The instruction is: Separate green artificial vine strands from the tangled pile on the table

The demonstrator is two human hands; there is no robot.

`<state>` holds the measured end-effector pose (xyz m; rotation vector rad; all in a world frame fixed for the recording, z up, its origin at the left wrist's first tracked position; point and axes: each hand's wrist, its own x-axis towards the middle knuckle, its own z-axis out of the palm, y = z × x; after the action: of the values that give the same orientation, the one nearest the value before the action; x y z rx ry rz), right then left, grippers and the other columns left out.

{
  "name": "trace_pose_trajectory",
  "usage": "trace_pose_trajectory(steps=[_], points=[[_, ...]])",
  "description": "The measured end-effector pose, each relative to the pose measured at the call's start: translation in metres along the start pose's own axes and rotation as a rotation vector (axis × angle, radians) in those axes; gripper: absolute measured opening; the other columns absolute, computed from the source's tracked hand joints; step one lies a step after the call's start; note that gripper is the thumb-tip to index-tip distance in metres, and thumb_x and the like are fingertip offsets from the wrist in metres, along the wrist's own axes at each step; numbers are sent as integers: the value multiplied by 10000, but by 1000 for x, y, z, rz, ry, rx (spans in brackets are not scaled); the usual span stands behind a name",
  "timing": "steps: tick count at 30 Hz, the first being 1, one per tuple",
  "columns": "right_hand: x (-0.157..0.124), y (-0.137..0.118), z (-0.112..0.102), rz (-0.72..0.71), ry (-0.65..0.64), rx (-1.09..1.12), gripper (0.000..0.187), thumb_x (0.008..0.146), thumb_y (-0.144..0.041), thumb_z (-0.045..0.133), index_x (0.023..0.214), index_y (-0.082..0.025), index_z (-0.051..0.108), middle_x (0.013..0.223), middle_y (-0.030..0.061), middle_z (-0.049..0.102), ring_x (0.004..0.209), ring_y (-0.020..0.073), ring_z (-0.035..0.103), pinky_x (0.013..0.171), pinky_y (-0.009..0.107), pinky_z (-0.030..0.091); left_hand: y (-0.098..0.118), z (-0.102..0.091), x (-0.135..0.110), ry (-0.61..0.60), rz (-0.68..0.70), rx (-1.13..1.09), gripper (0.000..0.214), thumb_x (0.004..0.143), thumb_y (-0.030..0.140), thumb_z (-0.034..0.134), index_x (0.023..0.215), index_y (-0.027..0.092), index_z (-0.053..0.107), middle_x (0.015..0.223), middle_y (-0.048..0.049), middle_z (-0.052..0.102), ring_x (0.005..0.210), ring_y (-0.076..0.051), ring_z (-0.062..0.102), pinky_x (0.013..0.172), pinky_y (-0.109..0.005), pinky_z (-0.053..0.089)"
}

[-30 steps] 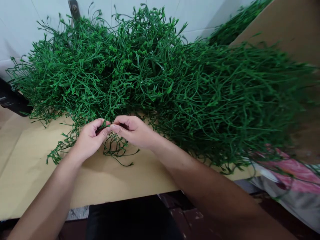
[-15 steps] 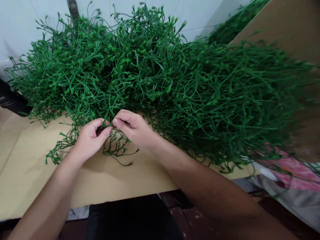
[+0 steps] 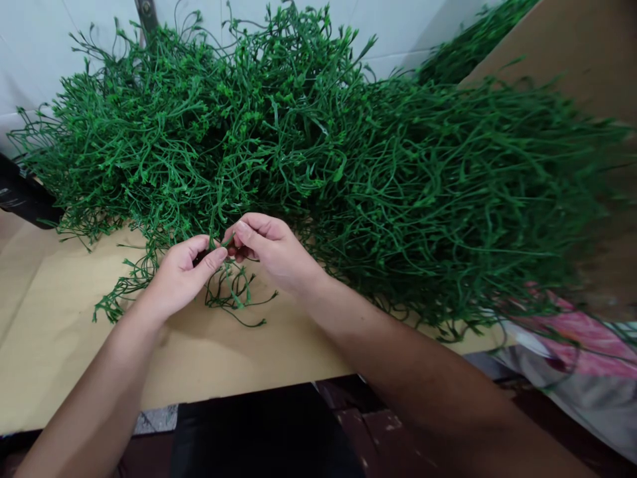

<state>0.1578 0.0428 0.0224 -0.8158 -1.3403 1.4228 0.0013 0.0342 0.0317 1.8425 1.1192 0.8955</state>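
My left hand (image 3: 185, 271) is closed, pinching a green artificial plant stem (image 3: 212, 240) between thumb and fingers. Close beside it on the right, my right hand (image 3: 273, 249) pinches the tip end of that stem, with the thumb on top of the bent fingers. Parts of the stem are hidden by the fingers. Under the hands, a few loose green stems (image 3: 236, 299) lie on the tan board. Just behind them rises a large tangled heap of green plastic stems (image 3: 279, 139) with small budded tips.
The tan board (image 3: 209, 365) covers the work surface, its front edge close to me. At the left stands a black object (image 3: 27, 196). A cardboard sheet (image 3: 557, 60) leans at the right, with pink cloth or wrapping (image 3: 592, 338) below it. White tiled wall (image 3: 393, 26) is behind.
My right hand's thumb and fingers have shifted slightly upward and changed their hold at the stem's tip. My left hand stays nearly in place.
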Motion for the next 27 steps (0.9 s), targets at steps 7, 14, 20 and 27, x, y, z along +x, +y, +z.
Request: trace_pose_trajectory(steps=[7,14,20,27], points=[[2,5,4,-46,27,-100,421,762,-530,549,619,-169,385,540,-69,325,487,30,257,447,195,216,-3,2,-1,-2,35,124,307,788,352,529,564,176,413,550,41,359,535,-93,356,513,-237,302],[1,1,3,47,-116,-251,419,739,-539,583,643,-152,454,522,-67,365,491,32,305,449,199,236,-2,1,-1,-42,148,159,346,836,387,481,574,166,445,601,7,440,595,-114,425,560,-253,353],[-2,-4,4,217,-346,135,475,676,-589,622,623,-171,403,444,-112,281,361,0,188,340,175,130,5,0,-4,-134,115,-77,386,817,487,511,611,161,512,582,17,461,571,-101,425,537,-239,354],[-15,-6,13,213,-446,439,468,768,-529,574,593,-181,314,419,-120,181,328,-1,150,321,146,141,9,-5,-14,-183,128,-425,377,785,467,576,564,170,507,558,9,441,554,-104,423,523,-250,363]])
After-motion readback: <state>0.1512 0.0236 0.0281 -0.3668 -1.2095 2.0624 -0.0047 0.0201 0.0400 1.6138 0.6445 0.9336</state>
